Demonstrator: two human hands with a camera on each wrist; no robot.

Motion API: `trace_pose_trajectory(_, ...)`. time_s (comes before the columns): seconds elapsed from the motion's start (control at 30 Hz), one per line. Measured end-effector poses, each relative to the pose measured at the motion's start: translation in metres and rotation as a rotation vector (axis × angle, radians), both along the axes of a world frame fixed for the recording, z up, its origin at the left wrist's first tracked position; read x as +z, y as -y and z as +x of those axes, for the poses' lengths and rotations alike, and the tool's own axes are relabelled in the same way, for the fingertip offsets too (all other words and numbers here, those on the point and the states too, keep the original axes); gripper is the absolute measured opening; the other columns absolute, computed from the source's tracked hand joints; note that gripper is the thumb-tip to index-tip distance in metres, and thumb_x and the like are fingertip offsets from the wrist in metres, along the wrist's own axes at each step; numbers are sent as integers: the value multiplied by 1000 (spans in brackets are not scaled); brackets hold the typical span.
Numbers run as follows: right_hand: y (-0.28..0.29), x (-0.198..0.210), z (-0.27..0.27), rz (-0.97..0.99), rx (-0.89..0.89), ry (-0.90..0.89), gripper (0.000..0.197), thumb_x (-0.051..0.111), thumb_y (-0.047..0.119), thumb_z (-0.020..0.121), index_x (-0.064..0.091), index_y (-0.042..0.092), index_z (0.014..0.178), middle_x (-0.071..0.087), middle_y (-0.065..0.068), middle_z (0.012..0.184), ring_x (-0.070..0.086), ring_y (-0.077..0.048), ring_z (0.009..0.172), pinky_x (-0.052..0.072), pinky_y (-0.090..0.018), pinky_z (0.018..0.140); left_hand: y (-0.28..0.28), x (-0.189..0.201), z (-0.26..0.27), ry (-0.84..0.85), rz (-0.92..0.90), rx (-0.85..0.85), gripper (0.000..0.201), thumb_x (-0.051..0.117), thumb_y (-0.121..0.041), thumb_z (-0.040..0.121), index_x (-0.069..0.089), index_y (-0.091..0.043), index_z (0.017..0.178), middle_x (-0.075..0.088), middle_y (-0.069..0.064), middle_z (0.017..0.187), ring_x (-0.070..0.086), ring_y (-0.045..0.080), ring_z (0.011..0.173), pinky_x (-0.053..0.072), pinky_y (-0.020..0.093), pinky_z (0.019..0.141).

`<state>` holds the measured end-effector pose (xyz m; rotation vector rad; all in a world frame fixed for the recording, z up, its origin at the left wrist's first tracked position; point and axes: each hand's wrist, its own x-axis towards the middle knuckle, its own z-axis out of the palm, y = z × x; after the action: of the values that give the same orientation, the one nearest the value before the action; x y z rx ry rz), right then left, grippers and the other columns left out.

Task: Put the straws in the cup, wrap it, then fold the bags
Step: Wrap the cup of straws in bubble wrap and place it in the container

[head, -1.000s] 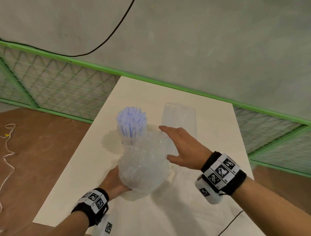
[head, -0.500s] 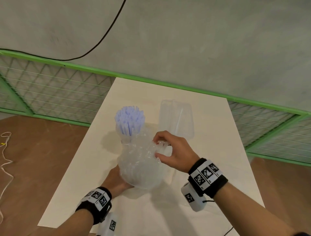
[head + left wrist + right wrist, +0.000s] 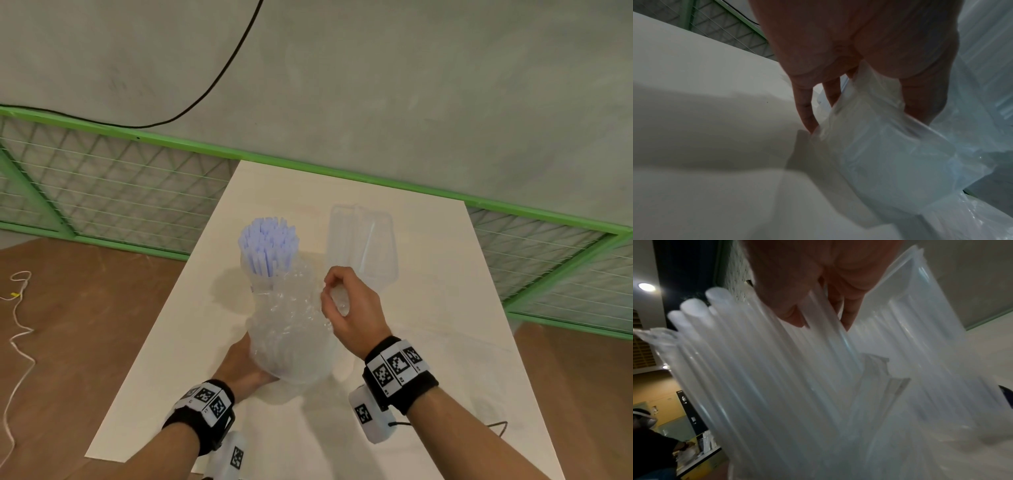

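Since the earlier frame, the right hand has closed from flat to pinching the bubble wrap, so wrapping is underway. Left hand grips the wrap's lower end. One cup of straws stands beyond; one clear bag lies beyond the right hand on the desk.

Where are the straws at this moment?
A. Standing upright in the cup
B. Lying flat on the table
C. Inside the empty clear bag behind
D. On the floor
A: the straws stand bunched upright, rising out of the cup that the bubble wrap partly covers.
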<state>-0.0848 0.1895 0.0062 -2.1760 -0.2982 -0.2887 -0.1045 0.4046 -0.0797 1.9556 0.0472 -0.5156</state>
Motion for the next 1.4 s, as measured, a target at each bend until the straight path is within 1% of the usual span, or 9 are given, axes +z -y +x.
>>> trace_pose_trajectory(0.27,-2,-7,8,-70,-64,150,10,62,9,94,66,9,103,67,-1,99,59,-6,93,41,-5,83,1,0,-1,43,48,-29,76,93,-32,56,50,-32,120,58,-23,94,56,-2,88,42,13,74)
trace_pose_trajectory(0.4,-1,6,12,-42,-116,215,10,67,10,92,69,9,101,71,3,95,64,-6,89,50,-16,83,0,0,-1,23,33,-17,78,94,-30,55,50,-32,119,60,-21,97,59,5,94,44,18,80)
trace_pose_trajectory(0.53,9,41,22,33,-202,304,17,74,10,86,72,8,103,70,10,90,66,-1,83,52,-13,82,0,1,-1,-15,25,8,83,91,-38,44,51,-32,117,63,-17,98,62,11,99,48,26,85)
trace_pose_trajectory(0.73,42,115,37,318,-248,300,17,76,14,82,73,17,98,74,2,81,74,-22,76,59,-46,78,1,7,-3,-54,23,15,82,91,-38,43,54,-31,115,64,-15,98,63,9,97,49,25,83)
trace_pose_trajectory(0.93,84,186,60,428,-199,463,16,72,4,85,66,3,100,64,-15,81,71,-25,70,59,-38,72,4,18,-6,-67,2,39,61,93,-20,56,52,-39,97,65,-14,93,62,1,90,49,17,73)
trace_pose_trajectory(1.1,109,150,122,207,-145,256,13,74,21,84,69,25,96,70,-1,80,73,-24,79,57,-50,81,6,24,-6,-108,-28,66,82,87,-43,33,56,-32,108,68,-9,98,65,12,96,52,29,84)
trace_pose_trajectory(1.23,112,90,145,-269,-81,40,27,67,32,92,66,26,118,70,3,115,63,-13,110,44,-34,105,5,27,-7,-128,-34,72,86,85,-47,30,55,-33,109,68,-7,102,64,16,99,52,36,91)
trace_pose_trajectory(1.3,109,62,146,-515,26,-151,48,57,37,97,47,25,142,50,-1,146,43,-19,136,31,-30,112,5,29,-8,-148,-37,63,82,88,-45,33,55,-34,107,68,-7,101,64,15,98,51,38,94)
trace_pose_trajectory(1.4,109,35,151,-676,106,-255,73,53,47,95,17,24,155,14,4,163,8,-21,150,18,-46,119,9,33,-10,-127,-43,68,63,91,-20,60,42,-35,97,55,-18,93,55,11,93,44,28,91)
